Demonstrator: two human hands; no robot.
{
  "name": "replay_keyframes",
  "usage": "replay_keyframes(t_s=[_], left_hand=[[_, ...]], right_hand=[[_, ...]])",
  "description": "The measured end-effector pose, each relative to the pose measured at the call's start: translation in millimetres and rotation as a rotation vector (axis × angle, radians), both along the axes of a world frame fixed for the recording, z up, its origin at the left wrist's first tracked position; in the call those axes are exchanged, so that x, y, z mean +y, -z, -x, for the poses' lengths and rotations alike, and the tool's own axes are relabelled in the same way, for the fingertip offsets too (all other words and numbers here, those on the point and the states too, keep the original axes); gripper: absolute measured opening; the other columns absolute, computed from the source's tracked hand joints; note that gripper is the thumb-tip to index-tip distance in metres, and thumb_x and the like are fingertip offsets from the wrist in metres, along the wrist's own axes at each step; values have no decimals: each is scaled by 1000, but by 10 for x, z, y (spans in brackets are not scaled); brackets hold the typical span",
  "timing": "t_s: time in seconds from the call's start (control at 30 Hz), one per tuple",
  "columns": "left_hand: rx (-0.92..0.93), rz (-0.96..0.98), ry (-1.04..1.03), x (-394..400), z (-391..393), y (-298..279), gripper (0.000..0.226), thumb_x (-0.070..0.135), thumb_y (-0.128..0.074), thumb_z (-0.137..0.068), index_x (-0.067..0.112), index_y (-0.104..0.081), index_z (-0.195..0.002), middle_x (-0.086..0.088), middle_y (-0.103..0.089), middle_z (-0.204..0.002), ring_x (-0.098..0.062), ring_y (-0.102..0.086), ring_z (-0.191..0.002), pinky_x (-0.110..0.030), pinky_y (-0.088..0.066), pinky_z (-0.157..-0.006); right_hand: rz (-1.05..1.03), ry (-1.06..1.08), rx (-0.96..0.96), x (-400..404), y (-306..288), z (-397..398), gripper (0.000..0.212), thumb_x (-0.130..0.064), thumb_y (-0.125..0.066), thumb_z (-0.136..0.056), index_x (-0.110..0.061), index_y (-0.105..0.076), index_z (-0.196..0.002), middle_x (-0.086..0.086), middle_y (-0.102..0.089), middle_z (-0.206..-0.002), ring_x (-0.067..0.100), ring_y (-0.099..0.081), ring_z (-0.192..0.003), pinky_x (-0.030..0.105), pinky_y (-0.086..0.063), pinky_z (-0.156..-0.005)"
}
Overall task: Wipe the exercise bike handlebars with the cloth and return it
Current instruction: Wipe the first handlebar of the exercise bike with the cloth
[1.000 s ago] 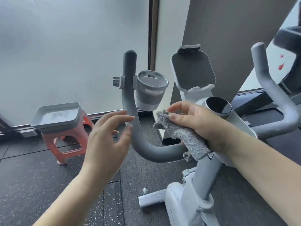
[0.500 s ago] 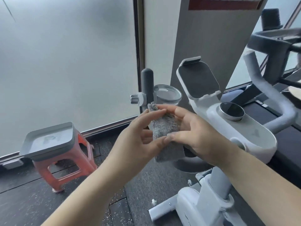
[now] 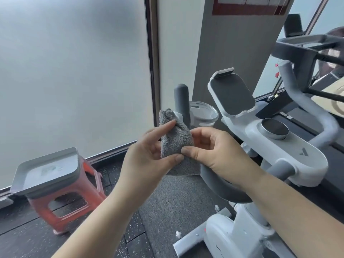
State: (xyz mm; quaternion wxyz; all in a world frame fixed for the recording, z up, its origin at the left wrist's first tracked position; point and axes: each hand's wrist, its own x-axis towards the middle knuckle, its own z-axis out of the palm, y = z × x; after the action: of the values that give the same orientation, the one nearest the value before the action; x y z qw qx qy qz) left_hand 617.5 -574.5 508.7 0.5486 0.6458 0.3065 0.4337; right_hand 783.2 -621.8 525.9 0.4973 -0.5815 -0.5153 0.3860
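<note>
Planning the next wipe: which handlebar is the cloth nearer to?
The left handlebar, with the cup holder. The cloth, pinched by the left hand and right hand, overlaps it; the right handlebar stands apart.

The cloth (image 3: 176, 140) covers the left handlebar (image 3: 182, 98) just beyond the left hand (image 3: 149, 155), so whether cloth and bar touch cannot be told. Under the right hand (image 3: 216, 151) the bar's curve is hidden. The right hand's fingertips vanish behind the cloth. Far right of that hand, a treadmill (image 3: 305, 45) runs off the edge.
</note>
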Motion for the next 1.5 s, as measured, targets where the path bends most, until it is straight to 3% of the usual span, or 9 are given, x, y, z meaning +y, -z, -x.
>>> replay_keyframes(t_s=[0.1,0.27,0.4,0.63,0.9,1.0,1.13,1.33,1.5], left_hand=[[323,-339,-144,17,40,-14,73,27,-85,-63,43,-53,-127,5,-45,-127,-14,-58,-87,-38,-54,-83],[416,-537,-135,97,60,-23,69,52,-74,-57,36,-52,-121,15,-30,-148,-5,-35,-132,-18,-30,-107],[337,-448,-126,109,-23,-19,55,33,-83,-61,37,-52,-106,23,-62,-101,9,-57,-92,-6,-41,-75],[216,-211,-232,229,53,131,49,20,-83,-63,31,-65,-107,12,-68,-97,-7,-65,-89,-33,-55,-81],[181,145,-222,383,44,541,42,15,-85,-63,27,-56,-90,-3,-73,-82,-21,-71,-75,-40,-59,-68],[176,129,-254,407,-142,599,39,18,-85,-63,30,-56,-85,-1,-72,-81,-19,-69,-73,-32,-58,-65],[105,161,-249,452,-353,636,40,30,-81,-57,36,-57,-89,-1,-72,-85,-25,-70,-80,-50,-57,-75],[-107,214,-156,253,-317,726,54,10,-74,-71,24,-51,-118,-7,-68,-111,-21,-69,-96,-42,-56,-83],[-285,216,-244,305,-368,691,34,0,-69,-77,19,-55,-101,-13,-72,-99,-27,-69,-88,-49,-55,-79]], right_hand=[[-30,-37,29,20,-32,34,18,-4,-72,-78,-11,-70,-95,8,-75,-92,17,-68,-86,39,-56,-87],[-115,-13,176,42,-29,89,21,-11,-76,-66,-10,-73,-87,9,-75,-84,19,-68,-81,36,-57,-82],[-142,13,340,62,-22,131,22,-10,-74,-60,-7,-71,-82,6,-73,-74,15,-69,-69,26,-58,-59],[-197,170,59,184,-89,-130,20,-19,-76,-75,-22,-65,-91,-7,-65,-79,10,-62,-78,38,-55,-80],[-195,189,-491,440,-229,-357,46,-18,-72,-82,-35,-57,-122,-16,-49,-123,2,-53,-111,20,-50,-88],[-180,85,-546,457,-133,-347,61,-20,-76,-78,-38,-50,-131,-20,-44,-133,-6,-44,-119,16,-40,-98],[-148,-31,-605,427,-59,-350,79,-17,-77,-77,-39,-38,-141,-19,-40,-140,-25,-34,-116,-6,-28,-87],[-120,-69,-594,406,-38,-420,83,-15,-77,-77,-43,-34,-142,-24,-44,-137,-23,-38,-118,-6,-28,-87],[-119,-81,-594,396,-38,-444,81,-18,-77,-77,-45,-35,-141,-35,-42,-131,-27,-38,-114,-7,-29,-86]])
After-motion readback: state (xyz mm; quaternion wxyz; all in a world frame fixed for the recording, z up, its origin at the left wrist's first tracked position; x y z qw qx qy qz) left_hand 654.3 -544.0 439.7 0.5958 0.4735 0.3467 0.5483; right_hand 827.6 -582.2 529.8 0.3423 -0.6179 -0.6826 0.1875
